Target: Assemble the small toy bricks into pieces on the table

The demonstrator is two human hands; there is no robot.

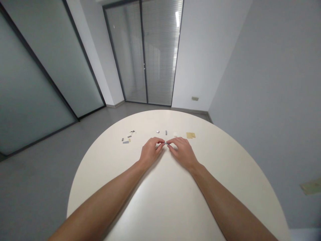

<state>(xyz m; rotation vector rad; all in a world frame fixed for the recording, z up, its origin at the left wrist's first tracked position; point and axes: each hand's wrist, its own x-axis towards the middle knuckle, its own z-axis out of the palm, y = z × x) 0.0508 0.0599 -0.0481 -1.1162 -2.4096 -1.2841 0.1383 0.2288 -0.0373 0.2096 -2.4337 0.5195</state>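
Observation:
Over the middle of the white round table, my left hand and my right hand meet at the fingertips. Between them they pinch a small grey piece, mostly covered by the fingers, so its exact kind does not show. Just beyond the hands lies another small grey piece. To its left is a small shiny metallic item. A whitish flat piece rests beyond my right hand.
Tan flat squares lie to the right. At left are a grey strip, a dark grey piece, a small dark piece, a yellowish piece and tiny dark bits. Glass doors and walls stand beyond the table.

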